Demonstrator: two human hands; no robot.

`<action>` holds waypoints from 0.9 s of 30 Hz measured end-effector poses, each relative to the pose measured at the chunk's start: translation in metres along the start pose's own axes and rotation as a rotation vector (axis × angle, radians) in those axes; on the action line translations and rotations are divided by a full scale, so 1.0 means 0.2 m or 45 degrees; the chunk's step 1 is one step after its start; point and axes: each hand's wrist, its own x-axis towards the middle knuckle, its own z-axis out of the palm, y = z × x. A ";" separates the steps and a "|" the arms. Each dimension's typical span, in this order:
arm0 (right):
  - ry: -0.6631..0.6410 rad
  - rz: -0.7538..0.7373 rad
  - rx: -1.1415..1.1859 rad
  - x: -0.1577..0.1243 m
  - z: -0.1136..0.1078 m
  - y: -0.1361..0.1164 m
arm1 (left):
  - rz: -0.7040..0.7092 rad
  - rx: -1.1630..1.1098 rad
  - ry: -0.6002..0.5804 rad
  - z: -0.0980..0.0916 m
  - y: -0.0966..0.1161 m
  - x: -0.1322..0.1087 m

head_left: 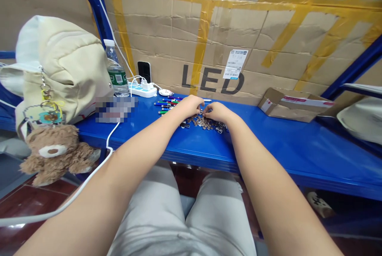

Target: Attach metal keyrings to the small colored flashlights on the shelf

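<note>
My left hand (193, 106) and my right hand (216, 112) meet over a pile of small, round, coin-like metal pieces (205, 122) on the blue shelf. The fingers of both are bent into a pinch, close together at the pile's far side. Whatever lies between the fingertips is too small to name. Several pens (167, 104) with blue, red and green parts lie to the left, partly hidden behind my left hand and forearm. Just beyond my fingers lies another pen (207, 100), pale with a blue end. Some silvery bits (220, 130) sit at the pile's right edge.
On the left are a cream backpack (68, 61) with a hanging teddy bear (55, 150), a water bottle (117, 75) and a white power strip (143, 90). A white cable (109, 140) crosses the shelf edge (205, 160). An open cardboard box (294, 107) stands right, before a taped carton wall (161, 37).
</note>
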 end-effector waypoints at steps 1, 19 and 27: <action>-0.012 0.003 0.003 0.00 0.00 0.00 | 0.008 0.003 0.022 0.00 0.00 0.00; 0.042 -0.009 -0.007 -0.01 -0.02 -0.01 | 0.007 0.182 -0.033 0.07 0.00 0.05; 0.150 -0.030 -0.027 -0.01 -0.01 0.03 | -0.111 0.106 -0.075 0.05 0.01 0.05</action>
